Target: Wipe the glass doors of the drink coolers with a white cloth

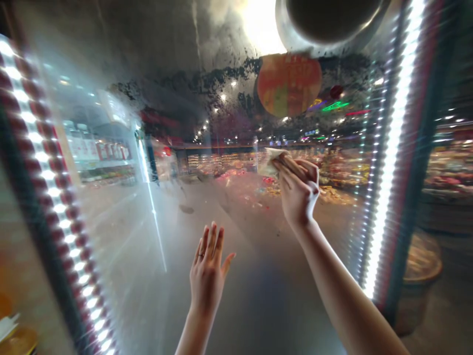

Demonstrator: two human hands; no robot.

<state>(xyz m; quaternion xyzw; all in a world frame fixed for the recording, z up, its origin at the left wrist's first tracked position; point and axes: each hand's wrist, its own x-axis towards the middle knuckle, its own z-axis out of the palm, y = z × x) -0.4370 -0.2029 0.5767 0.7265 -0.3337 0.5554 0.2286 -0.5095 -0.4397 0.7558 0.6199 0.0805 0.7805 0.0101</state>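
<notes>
A large clear pane (258, 276) with smears and dark specks spans the view between two light strips. My right hand (299, 187) is raised at the right of centre, its fingers closed on a pale folded cloth (271, 160) that is held up at the pane. Lower and nearer the middle, my left hand (209, 266) is spread with its fingers pointing up and its back towards me. It holds nothing, and a ring shows on one finger. Whether the left palm touches the pane I cannot tell.
Bright LED strips run down the left (64, 224) and right (389, 153) edges. A round metal opening (332, 24) is overhead, with a round red sign (289, 85) below it. A basket (423, 259) stands at the right. Blurred shelves of goods lie beyond.
</notes>
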